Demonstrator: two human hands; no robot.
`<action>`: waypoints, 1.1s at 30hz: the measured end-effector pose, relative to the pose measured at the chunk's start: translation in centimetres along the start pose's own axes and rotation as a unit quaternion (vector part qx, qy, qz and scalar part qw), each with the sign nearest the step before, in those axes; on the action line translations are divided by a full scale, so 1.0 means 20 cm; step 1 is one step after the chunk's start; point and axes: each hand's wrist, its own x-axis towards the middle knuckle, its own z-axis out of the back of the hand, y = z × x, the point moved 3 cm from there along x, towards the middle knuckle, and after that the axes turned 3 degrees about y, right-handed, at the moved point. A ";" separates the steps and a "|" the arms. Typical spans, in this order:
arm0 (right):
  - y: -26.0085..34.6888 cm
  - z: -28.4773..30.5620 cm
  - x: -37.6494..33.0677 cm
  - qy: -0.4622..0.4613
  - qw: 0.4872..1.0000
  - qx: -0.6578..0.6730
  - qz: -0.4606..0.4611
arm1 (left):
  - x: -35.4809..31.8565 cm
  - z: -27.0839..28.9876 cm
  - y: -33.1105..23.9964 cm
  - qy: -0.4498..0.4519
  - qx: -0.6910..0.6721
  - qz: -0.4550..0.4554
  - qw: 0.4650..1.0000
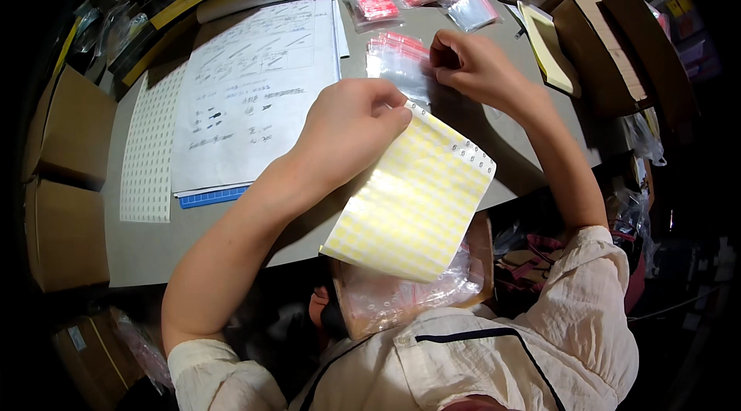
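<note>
My left hand (351, 129) pinches a sheet of small round stickers (409, 199) by its top corner, between thumb and fingers. Most of the sheet is bare yellow rounds on shiny backing; several white printed stickers remain along the upper right edge. It hangs tilted over the table's front edge. My right hand (475, 64) is closed in a pinch at the right side of a stack of clear zip bags (394, 64) with red tops. Whatever its fingertips hold, if anything, is hidden.
Written papers (255, 94) lie on the table at left, beside another sticker sheet (154, 148). Bundles of red-topped bags (374, 6) lie at the back. Below the table edge, an open carton (363, 299) holds clear bags. Cardboard boxes (73, 125) flank the left side; a yellow notepad (548, 48) lies right.
</note>
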 end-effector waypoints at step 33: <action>0.17 0.06 -0.27 -0.107 0.973 0.189 0.076 | -0.01 -0.02 0.00 0.076 -0.128 0.059 0.987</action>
